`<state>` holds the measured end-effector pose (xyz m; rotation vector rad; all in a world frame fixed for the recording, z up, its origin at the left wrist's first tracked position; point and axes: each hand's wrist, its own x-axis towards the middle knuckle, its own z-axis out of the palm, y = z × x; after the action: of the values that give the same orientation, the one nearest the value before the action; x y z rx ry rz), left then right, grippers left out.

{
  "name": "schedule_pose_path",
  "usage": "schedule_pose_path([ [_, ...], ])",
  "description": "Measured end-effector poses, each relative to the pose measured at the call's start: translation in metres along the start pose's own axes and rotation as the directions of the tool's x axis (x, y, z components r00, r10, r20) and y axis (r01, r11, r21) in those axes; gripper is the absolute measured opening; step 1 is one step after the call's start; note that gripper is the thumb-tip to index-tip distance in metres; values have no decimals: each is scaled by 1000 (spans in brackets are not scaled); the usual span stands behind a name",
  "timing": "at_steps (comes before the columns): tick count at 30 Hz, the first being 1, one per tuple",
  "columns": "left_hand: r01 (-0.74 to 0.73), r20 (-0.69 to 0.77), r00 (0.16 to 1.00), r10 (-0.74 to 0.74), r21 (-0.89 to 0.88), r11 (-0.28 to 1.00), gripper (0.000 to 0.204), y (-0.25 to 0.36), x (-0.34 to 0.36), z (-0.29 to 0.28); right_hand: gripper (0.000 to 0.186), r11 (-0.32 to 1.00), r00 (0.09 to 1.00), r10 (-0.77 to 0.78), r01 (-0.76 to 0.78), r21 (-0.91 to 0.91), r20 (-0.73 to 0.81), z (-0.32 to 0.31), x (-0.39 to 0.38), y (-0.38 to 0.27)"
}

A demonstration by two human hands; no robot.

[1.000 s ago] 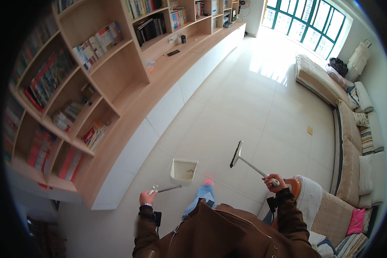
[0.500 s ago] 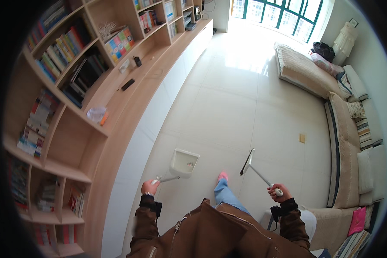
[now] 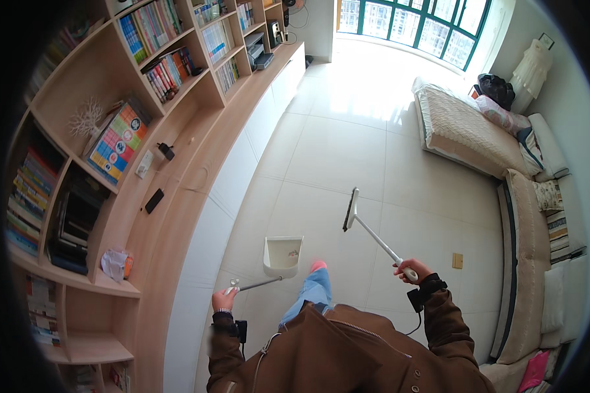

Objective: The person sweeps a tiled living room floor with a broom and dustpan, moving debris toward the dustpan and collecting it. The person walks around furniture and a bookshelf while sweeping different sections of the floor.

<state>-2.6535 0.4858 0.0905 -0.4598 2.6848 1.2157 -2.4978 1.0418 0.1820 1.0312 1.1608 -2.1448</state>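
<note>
My left hand [image 3: 223,299] is closed on the grey handle of a white dustpan [image 3: 275,262], which is low over the tiled floor at lower centre, with small debris inside. Whether it touches the floor I cannot tell. My right hand [image 3: 410,268] is closed around the handle of a white long-handled broom [image 3: 373,236]. Its narrow head with a dark edge is angled up and to the right of the dustpan. A pink-shod foot [image 3: 318,265] of mine shows between the two tools.
A wooden bookshelf with a long counter [image 3: 151,249] and white cabinet fronts [image 3: 206,242] lines the left. A beige sofa [image 3: 521,255] runs along the right, with bags and cushions. A small yellowish floor plate [image 3: 457,261] lies near it. Tiled floor [image 3: 334,150] stretches toward a window.
The view has shifted forward along the bookshelf. The broom head has swung up and leftward since half a second ago. The dustpan and my left hand have dropped slightly lower in view.
</note>
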Motion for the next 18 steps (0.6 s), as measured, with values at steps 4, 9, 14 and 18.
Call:
schedule_pose_path([
  [4,-51,77,996,40,151,987,34,123,106,58,10,999,991,16,-11,39,-137,-31,48,-90],
  [9,-190,165,975,145,303,934,33,266,213,123,17,934,995,68,-36,356,-77,-69,81,-200],
  [14,-226,207,963,172,272,935,33,371,330,208,17,953,997,12,13,304,-81,-109,146,-328],
  [18,-148,106,986,126,244,958,33,454,393,255,13,956,981,72,-17,292,-180,-137,207,-474],
])
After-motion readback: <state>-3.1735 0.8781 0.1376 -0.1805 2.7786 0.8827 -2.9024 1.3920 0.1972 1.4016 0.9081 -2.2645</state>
